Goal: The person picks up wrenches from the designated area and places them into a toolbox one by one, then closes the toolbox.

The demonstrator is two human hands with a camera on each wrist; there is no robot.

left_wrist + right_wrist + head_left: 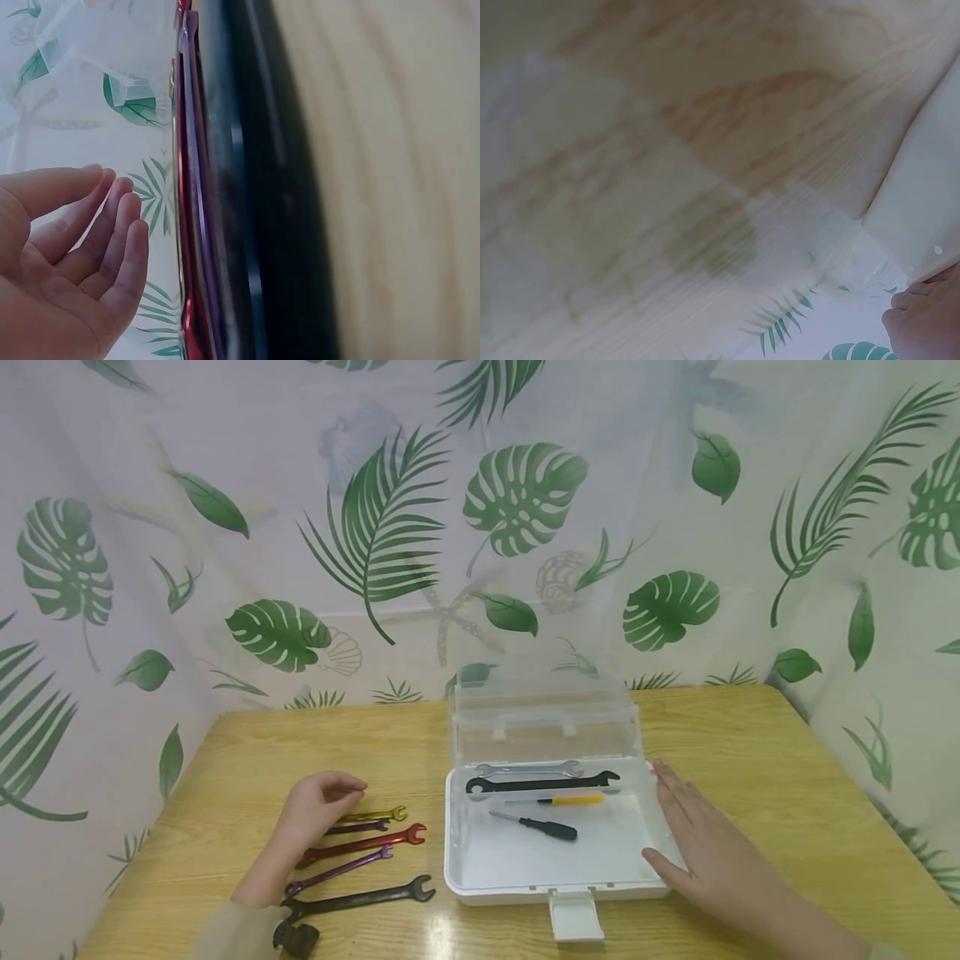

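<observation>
My left hand hovers by the far end of a row of wrenches, its fingers loosely bent and nothing between them; the left wrist view shows the empty palm. Beneath and beside it lie a gold wrench, a small purple wrench, a red wrench, a longer purple wrench and a black wrench. Against the right side of a white toolbox rests my right hand, fingers straight, thumb at the rim. Inside are a silver wrench, a black wrench and a black-handled screwdriver.
The toolbox's clear lid stands raised at the back, and its white latch hangs down in front. A yellow-handled tool also lies inside. Leaf-printed cloth surrounds the wooden table.
</observation>
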